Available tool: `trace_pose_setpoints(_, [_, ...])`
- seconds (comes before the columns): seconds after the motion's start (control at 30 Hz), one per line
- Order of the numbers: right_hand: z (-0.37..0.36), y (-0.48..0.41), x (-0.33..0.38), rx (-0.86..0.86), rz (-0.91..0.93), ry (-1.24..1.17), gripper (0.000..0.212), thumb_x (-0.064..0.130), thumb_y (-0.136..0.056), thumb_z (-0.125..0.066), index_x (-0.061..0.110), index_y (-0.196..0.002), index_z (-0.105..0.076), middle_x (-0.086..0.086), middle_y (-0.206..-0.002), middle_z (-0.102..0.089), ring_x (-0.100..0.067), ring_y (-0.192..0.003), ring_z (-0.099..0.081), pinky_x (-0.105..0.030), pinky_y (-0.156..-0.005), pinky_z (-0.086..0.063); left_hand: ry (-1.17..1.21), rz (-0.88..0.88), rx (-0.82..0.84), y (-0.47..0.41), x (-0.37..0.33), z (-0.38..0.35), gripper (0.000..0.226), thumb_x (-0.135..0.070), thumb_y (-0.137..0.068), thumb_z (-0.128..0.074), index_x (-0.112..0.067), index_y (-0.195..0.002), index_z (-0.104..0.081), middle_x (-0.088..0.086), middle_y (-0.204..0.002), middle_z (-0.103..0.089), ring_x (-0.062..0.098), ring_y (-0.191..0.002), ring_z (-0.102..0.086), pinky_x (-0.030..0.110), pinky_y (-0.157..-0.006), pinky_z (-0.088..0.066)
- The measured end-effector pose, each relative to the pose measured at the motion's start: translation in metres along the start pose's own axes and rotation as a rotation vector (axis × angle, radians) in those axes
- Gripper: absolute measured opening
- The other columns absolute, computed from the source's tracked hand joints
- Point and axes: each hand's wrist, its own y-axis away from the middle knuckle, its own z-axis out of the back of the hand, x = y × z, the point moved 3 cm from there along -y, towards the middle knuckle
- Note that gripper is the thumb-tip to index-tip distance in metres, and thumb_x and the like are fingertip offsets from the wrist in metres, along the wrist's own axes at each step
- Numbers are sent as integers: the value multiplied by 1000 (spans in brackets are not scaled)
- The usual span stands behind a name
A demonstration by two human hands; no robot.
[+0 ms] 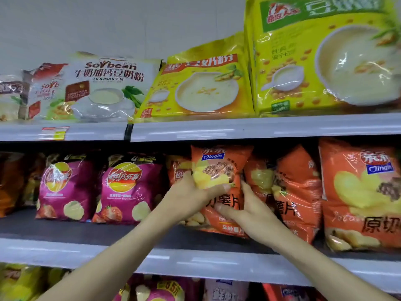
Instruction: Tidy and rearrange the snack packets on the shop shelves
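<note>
Head view: shop shelving seen from the front, both arms reaching in from below.
Orange crisp packet [219, 164]: stood on the middle shelf [65, 233], about centre of the row, tilted slightly, top corner up under the shelf above; held by both hands.
Left hand [191, 196]: gripped on the packet's left edge, thumb laid across the printed front, fingers hidden behind the packet.
Right hand [249, 211]: gripped on the packet's right edge, lower down, thumb pressed on the front, fingers tucked round the side between this packet and its neighbour.
Small orange packet [178, 168]: just behind the left hand, partly hidden.
Pink crisp packets [128, 187]: two, upright, side by side to the left of the hands, apart from them.
Orange packets [297, 192]: same kind, to the right; the nearer one touched by the held packet, a larger-looking one [360, 192] at the frame edge.
Top shelf [260, 127]: a white soybean powder bag [97, 88], a yellow bag [195, 88] and a large yellow bag [325, 57] leant back in a row.
Price label [53, 133]: on the top shelf's front rail, left.
Bottom row: yellow packets [17, 283] at left and a pink packet [156, 290] in the middle, tops only visible.
</note>
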Motion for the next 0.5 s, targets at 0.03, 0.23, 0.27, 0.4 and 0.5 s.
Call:
trace_pose_setpoints(0.03, [8, -2, -5, -31, -8, 34, 68, 53, -88, -75, 52, -140, -33, 28, -131, -56, -5, -124, -58, -33, -106, -46, 35, -26, -8, 0, -4, -5, 87, -80, -64, -81, -29, -128, -51, -12, -118, -67, 13, -108, -67, 35, -96, -55])
trace_pose_setpoints(0.23, [30, -5, -42, -173, -106, 221, 56, 37, -95, -73, 32, -140, -40, 11, -137, -61, -14, -125, -58, -35, -105, -46, 222, -120, 97, 0, 14, -53, 97, -46, -76, -87, -31, -156, -34, -26, -125, -66, -1, -112, -68, 32, -102, -56])
trace_pose_setpoints(0.27, [30, -2, -46, -179, -102, 261, 62, 37, -95, -72, 30, -147, -38, 8, -142, -59, -16, -129, -57, -36, -109, -45, 239, -141, 135, 4, 18, -60, 94, -37, -81, -88, -34, -156, -31, -31, -120, -67, -6, -110, -68, 27, -100, -56])
trace_pose_setpoints(0.4, [33, 12, -51, -201, -90, 373, 80, 46, -95, -65, 25, -160, -24, 5, -148, -56, -20, -132, -56, -38, -111, -46, 255, -173, 174, 10, 24, -71, 87, -17, -92, -80, -35, -157, -25, -32, -114, -66, -18, -98, -66, 15, -86, -56])
trace_pose_setpoints(0.5, [36, 24, -55, -248, -113, 435, 83, 51, -94, -62, 22, -162, -25, 3, -152, -52, -21, -137, -52, -38, -113, -43, 252, -136, 135, 6, 30, -70, 74, -33, -93, -78, -35, -150, -30, -26, -122, -61, -15, -104, -64, 15, -86, -50])
